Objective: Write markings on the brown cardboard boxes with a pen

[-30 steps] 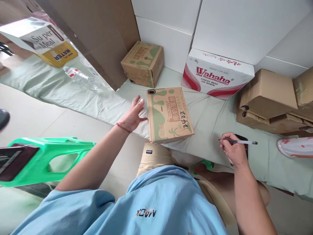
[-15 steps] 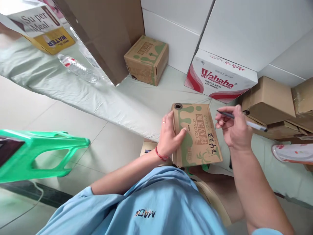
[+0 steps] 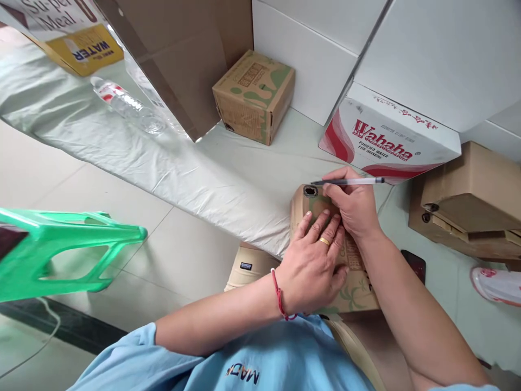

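Observation:
A brown and green coconut carton [image 3: 353, 288] lies on the pale green cloth [image 3: 203, 168] at the table's near edge, right in front of me. My left hand [image 3: 315, 266] rests flat on its top, fingers stretched out, a ring on one finger and a red string at the wrist. My right hand [image 3: 354, 209] is closed round a pen [image 3: 350, 182], held level over the carton's far end beside its round hole [image 3: 310, 190]. Most of the carton's top is hidden under my hands.
A second coconut carton [image 3: 254, 98] stands further back. A red and white Wahaha box [image 3: 386, 141], plain brown boxes [image 3: 472, 201], white boxes [image 3: 407, 49], a water bottle [image 3: 126, 106] and a dark phone [image 3: 415, 263] are on the table. A green stool [image 3: 61, 252] stands at left.
My left hand slid from the carton's left side onto its top and now lies flat. My right hand brought the pen in over the carton's far end.

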A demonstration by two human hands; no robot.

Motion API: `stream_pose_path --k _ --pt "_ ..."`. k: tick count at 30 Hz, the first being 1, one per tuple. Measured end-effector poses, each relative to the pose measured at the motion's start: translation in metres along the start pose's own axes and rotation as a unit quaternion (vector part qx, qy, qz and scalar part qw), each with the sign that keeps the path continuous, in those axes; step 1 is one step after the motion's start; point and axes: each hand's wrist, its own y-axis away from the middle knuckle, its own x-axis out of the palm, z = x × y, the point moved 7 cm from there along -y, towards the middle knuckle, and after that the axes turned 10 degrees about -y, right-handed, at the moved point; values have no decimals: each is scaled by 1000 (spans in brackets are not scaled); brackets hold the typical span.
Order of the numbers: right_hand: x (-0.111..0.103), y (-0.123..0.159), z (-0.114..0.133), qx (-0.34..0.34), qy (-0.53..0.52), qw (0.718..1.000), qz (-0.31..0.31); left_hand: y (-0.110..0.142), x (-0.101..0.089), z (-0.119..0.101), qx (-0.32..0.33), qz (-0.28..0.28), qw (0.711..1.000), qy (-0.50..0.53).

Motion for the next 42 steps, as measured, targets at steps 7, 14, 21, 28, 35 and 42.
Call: stream_pose_path --k 7,14,21,28,35,42 --pt "-8 0 3 -20 62 997 -46 -3 -4 0 30 0 999 -20" --pt "-2 2 8 -20 85 995 -41 -2 -7 0 38 -12 998 -40" --pt "8 1 12 -32 82 996 -14 -2 -8 0 40 -18 998 -47" --pt "-3 4 14 -45 137 986 -78 -1 -8 1 40 -21 998 -38" --pt "-3 3 13 -39 149 986 -69 -1 -8 2 39 -29 998 -29" --pt "-6 4 14 -49 152 983 -86 0 -7 1 39 -38 998 -22"
